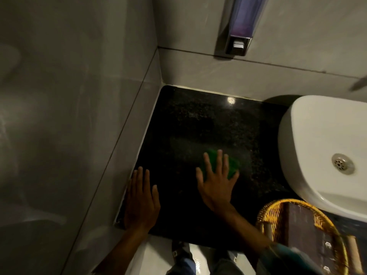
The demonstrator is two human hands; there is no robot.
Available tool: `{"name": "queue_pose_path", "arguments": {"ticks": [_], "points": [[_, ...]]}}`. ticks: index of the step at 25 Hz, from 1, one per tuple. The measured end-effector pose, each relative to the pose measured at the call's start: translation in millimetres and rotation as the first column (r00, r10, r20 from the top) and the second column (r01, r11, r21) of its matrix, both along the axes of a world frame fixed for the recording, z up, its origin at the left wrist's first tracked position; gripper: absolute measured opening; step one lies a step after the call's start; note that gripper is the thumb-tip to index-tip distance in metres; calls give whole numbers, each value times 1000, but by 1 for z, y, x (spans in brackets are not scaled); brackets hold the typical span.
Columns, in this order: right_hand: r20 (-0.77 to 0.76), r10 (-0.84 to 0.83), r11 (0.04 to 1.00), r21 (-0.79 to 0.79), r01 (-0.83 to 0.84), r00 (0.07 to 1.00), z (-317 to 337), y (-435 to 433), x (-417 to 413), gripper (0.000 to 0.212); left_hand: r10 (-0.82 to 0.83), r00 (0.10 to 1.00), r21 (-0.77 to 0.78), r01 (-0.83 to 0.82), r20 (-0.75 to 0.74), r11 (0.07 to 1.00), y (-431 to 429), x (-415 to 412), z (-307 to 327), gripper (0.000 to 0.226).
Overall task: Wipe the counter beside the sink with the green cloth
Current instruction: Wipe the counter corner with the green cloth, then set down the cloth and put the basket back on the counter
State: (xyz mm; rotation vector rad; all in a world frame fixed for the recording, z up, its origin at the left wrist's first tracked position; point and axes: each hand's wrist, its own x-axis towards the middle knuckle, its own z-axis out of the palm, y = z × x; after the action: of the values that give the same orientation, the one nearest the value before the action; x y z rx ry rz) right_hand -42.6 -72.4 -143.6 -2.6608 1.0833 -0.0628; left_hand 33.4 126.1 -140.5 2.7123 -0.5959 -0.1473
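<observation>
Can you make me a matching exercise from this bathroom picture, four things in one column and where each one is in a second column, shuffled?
Column one:
1. green cloth
2. left hand
3. wicker basket
4. soap dispenser

Column two:
A. mounted on the back wall above the counter
B. flat on the dark counter next to the side wall
C. pressed under the right hand
D. at the counter's front edge, below the white sink

Pairs: 1-C, 2-B, 3-D, 4-A
</observation>
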Motion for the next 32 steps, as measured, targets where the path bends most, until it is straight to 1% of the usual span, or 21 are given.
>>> {"name": "queue_pose_path", "arguments": {"ticks": [2,3,4,7,10,13,15,17,18,19,20,21,22,23,24,25,26,27,29,30,32], "points": [[-27,248,969,-7,-249,968,2,-5,32,57,-3,1000,-2,3,10,1000,0,1,1,57],[-37,312,950,-5,-312,950,4,-19,54,57,-6,1000,-6,6,21,1000,1,2,2,57],[-36,324,946,8,-324,945,6,-37,75,56,-11,1000,-12,11,27,1000,1,2,2,56],[-59,249,964,112,-242,967,16,-91,115,60,-23,999,-28,23,27,999,4,2,1,57],[-97,286,943,202,-263,953,32,-102,112,67,-21,1000,-26,22,11,999,7,2,1,57],[53,257,942,210,-263,965,59,-81,74,67,-42,999,-35,41,-20,999,3,0,8,59],[159,192,943,243,-227,968,84,-75,20,61,-30,998,-57,27,-53,998,1,0,12,56],[254,22,954,284,-96,967,110,-78,-57,41,23,994,-79,-32,-107,996,-5,1,18,51],[259,-72,967,253,4,963,120,-85,-102,27,34,994,-99,-45,-106,994,-13,-3,25,50],[210,-160,972,204,117,965,131,-91,-148,15,3,997,-146,-14,-77,989,-24,-12,32,48],[120,-252,957,178,229,960,140,-96,-189,10,-62,995,-223,44,-72,974,-39,-26,40,43],[-6,-340,925,179,335,941,147,-98,-222,16,-150,979,-308,101,-139,946,-55,-44,51,38],[-126,-407,886,184,425,904,152,-99,-249,20,-261,931,-373,154,-256,915,-72,-68,63,34],[-194,-446,850,214,481,874,153,-98,-266,18,-365,848,-401,203,-385,893,-88,-92,72,30],[-210,-470,818,261,513,857,151,-97,-277,17,-445,741,-412,247,-502,877,-102,-114,78,28],[-198,-498,782,319,535,845,148,-96,-281,25,-495,637,-423,277,-591,863,-114,-133,81,30],[-161,-523,756,365,543,837,142,-95,-284,35,-515,559,-435,283,-650,855,-123,-147,82,34],[-127,-550,735,397,550,826,139,-93,-285,40,-522,520,-442,280,-676,852,-127,-155,83,39],[-69,-602,694,447,564,795,135,-91,-281,34,-502,521,-450,235,-690,862,-127,-153,82,48],[-42,-609,689,466,555,792,134,-89,-275,31,-484,549,-452,204,-681,868,-125,-145,82,50],[1,-583,698,512,500,812,134,-82,-253,30,-434,645,-442,163,-629,882,-115,-121,85,52]]}}
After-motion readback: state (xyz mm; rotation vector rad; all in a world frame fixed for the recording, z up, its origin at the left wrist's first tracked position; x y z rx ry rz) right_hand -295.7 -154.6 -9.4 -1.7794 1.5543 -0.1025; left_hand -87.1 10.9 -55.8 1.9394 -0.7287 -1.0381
